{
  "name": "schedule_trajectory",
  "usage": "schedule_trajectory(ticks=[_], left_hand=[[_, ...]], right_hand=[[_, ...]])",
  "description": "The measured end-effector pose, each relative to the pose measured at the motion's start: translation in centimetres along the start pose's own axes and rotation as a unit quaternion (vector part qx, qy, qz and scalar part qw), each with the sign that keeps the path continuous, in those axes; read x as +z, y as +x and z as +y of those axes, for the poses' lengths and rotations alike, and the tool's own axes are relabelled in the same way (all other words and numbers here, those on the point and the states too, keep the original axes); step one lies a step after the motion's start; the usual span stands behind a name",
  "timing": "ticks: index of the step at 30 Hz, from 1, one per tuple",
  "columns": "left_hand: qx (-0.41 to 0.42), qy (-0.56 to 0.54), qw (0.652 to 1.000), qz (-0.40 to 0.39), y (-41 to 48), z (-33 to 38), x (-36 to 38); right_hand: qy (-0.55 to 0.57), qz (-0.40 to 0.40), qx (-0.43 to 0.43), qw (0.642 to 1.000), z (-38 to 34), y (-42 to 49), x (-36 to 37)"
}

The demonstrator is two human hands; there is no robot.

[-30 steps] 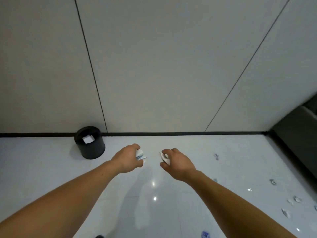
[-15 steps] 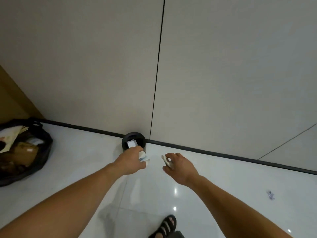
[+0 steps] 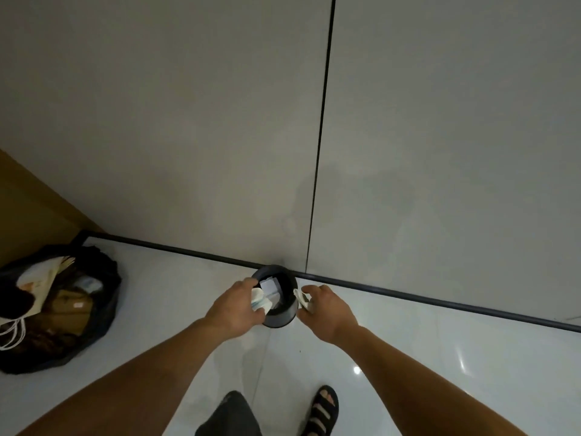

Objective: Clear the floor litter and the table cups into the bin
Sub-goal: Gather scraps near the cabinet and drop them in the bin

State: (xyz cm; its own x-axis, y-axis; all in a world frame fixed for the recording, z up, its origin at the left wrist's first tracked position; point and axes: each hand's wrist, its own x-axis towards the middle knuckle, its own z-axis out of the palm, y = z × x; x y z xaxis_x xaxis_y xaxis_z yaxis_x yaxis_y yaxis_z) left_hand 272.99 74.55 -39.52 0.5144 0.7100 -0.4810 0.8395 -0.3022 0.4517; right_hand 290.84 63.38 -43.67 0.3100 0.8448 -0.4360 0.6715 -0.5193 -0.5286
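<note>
1. The bin (image 3: 280, 321) is a small round black tub with smooth sides. It stands on the floor (image 3: 440, 357) against the dark skirting strip (image 3: 440, 302). A flat white sheet (image 3: 268, 286) lies inside it, and the rest of its inside is too dark to make out
2. Well to the left of the bin sits an open black plastic sack (image 3: 108, 287), crinkled and glossy. It holds a brown cardboard box (image 3: 67, 306), a pale paper bag (image 3: 39, 283) with white cord handles, and other things too jumbled to name. The frame edge cuts off its left side
3. The left hand (image 3: 234, 309) is clenched round a crumpled wad of paper (image 3: 260, 302), white with blue print, held over the bin's near-left rim
4. The right hand (image 3: 328, 306) pinches a creased white scrap (image 3: 303, 299) between thumb and fingers, just beside the bin's right rim. How much of the scrap is tucked behind the fingers cannot be told
5. Around the bin the floor is glossy white tile with bright glints. Behind the bin the wall (image 3: 440, 136) is matt grey panelling split by a thin dark seam
6. On the near side of the bin are a foot in a black strapped sandal (image 3: 322, 410) and a dark-clad knee (image 3: 229, 416), both cut off at the bottom edge
</note>
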Motion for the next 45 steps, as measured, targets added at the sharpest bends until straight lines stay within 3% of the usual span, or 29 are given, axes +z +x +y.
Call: schedule_trajectory(ticks=[6,12,17,22,29,36,45], left_hand=[[0.038,0.050,0.996,-0.064,9.4,-2.4,-0.5],[0.086,0.111,0.981,-0.131,20.8,-6.9,0.9],[0.090,0.140,0.977,-0.135,30.8,-10.8,7.1],[0.112,0.183,0.961,-0.175,38.2,-14.9,16.0],[0.107,0.280,0.936,-0.184,41.0,-20.0,20.2],[0.115,0.248,0.947,-0.170,40.4,-16.2,16.2],[0.208,0.237,0.936,-0.158,34.4,-2.9,6.8]], right_hand=[[0.023,0.004,0.045,0.999,-0.5,8.1,1.4],[0.082,0.000,0.124,0.989,0.1,17.0,7.4],[0.096,-0.014,0.168,0.981,4.5,26.1,14.9],[0.082,0.033,0.170,0.981,10.5,33.9,21.9],[0.178,0.017,0.202,0.963,13.9,36.4,27.3],[0.194,0.030,0.230,0.953,13.7,32.6,24.8],[0.190,0.100,0.262,0.941,9.7,22.4,11.5]])
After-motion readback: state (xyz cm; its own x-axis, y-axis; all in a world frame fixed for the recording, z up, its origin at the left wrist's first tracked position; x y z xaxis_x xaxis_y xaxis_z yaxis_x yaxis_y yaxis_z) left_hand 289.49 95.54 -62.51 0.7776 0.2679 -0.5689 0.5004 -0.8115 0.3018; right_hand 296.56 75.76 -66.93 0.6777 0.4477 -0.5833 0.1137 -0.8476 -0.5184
